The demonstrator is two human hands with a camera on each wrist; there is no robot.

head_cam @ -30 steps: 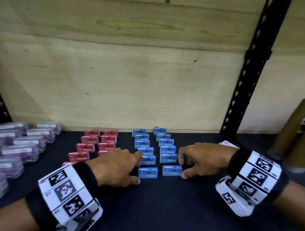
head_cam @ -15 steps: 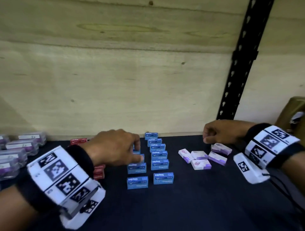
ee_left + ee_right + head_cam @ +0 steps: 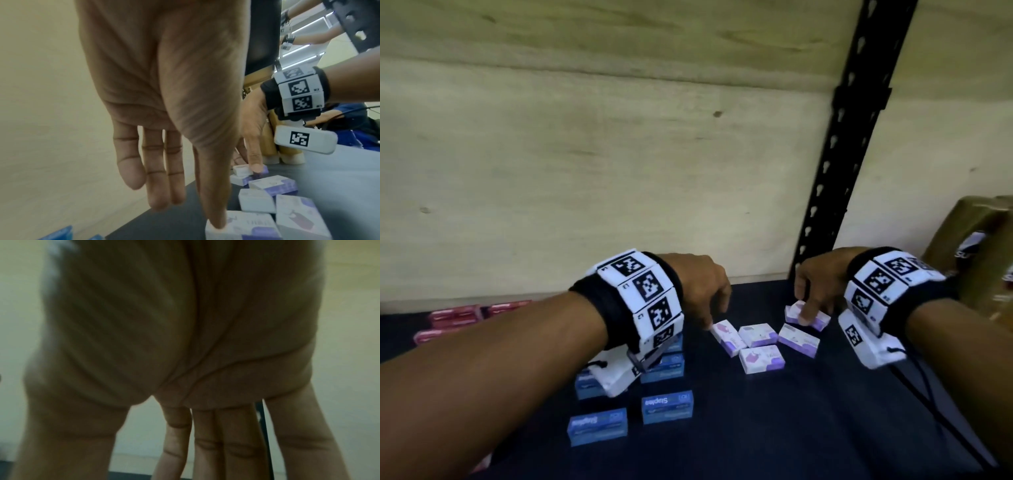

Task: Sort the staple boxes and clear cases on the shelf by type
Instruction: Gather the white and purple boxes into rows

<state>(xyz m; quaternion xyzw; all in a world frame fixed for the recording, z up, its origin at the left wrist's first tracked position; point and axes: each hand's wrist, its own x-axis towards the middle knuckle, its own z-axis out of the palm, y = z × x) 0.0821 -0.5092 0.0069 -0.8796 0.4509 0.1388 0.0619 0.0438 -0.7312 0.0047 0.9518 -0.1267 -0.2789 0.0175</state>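
Several white-and-purple boxes lie loosely grouped on the dark shelf (image 3: 791, 428). My left hand (image 3: 717, 318) hangs over them with straight fingers, one fingertip (image 3: 216, 225) touching the leftmost box (image 3: 726, 337). My right hand (image 3: 804, 308) reaches down with straight fingers, a fingertip (image 3: 257, 168) resting on the far right box (image 3: 816, 322). Neither hand lifts a box. Blue staple boxes (image 3: 667, 407) stand in two rows under my left wrist, partly hidden. Red staple boxes (image 3: 457, 315) lie at the far left. The right wrist view shows only my palm and straight fingers (image 3: 207, 443).
A wooden back panel (image 3: 619, 171) closes the shelf behind the boxes. A black perforated upright (image 3: 839, 164) stands just behind my right hand. A brown package (image 3: 976, 246) sits at the right edge.
My left hand has moved right from the blue rows to the leftmost white-and-purple box. My right hand has come down onto the far right box. The view has swung right.
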